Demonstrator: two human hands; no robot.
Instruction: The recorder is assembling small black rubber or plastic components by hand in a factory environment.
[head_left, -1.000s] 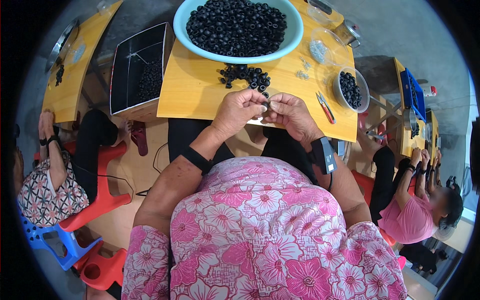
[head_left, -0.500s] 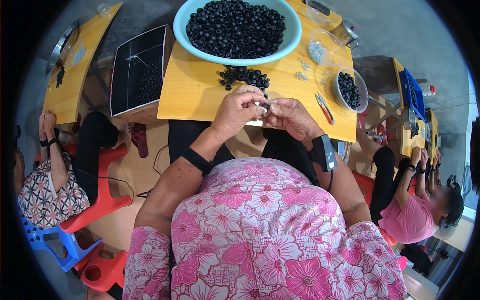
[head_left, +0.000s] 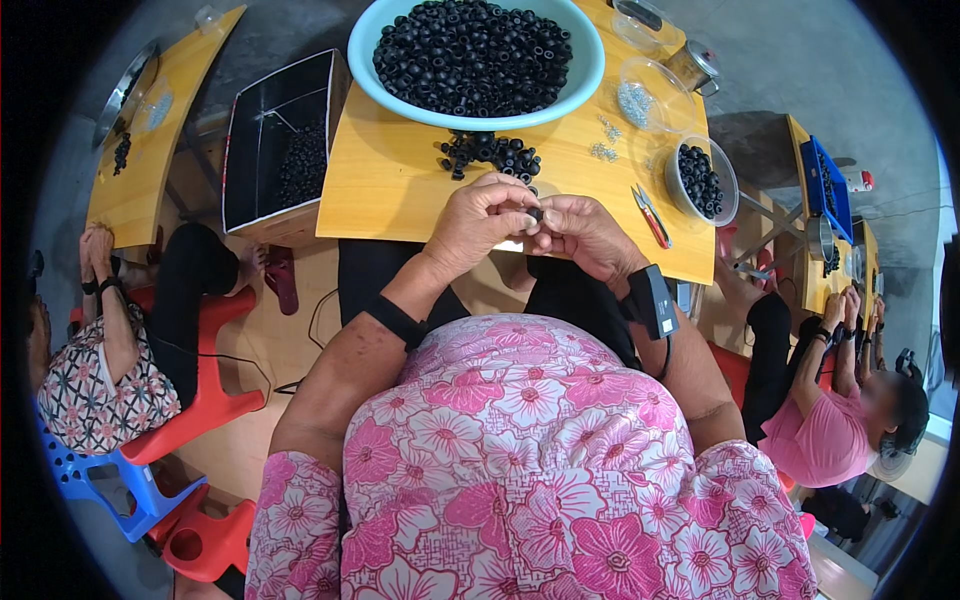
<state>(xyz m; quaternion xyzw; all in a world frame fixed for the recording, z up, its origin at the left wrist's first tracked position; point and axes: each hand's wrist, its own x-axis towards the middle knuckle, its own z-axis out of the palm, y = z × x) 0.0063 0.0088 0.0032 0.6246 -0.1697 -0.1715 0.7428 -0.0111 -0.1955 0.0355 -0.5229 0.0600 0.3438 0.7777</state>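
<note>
Seated worker in pink-and-white floral top (head_left: 520, 450), blk strap (head_left: 397, 322) on L wrist and blk device (head_left: 655, 302) on R, bends to close handwork. L hand (head_left: 480, 218) and R hand (head_left: 585, 232) meet at near edge of yellow table (head_left: 390, 205), thumbs & fingertips of both pinched tight on one sm. blk part (head_left: 535, 214) btwn them; fingers hide much of it, so its full shape can't be told. R of the hands lie red-handled snips (head_left: 651, 217), handles toward the near edge; next to them, a clear tub (head_left: 733, 195) of blk pcs. Just beyond the hands, dead ctr., sits a loose blk pile (head_left: 490, 153). L of table: box (head_left: 277, 222) w/ more pcs inside. Farther R, pale bits (head_left: 604, 152) lie near a clear dish (head_left: 675, 95) holding others, w/ metal mug (head_left: 692, 68) behind. Far ctr., lt. blue basin (head_left: 480, 124) is heaped w/ blk pcs. Co-workers flank the scene: one in patterned top (head_left: 110, 400) at L, one in plain pink top (head_left: 815, 435) at R.
</note>
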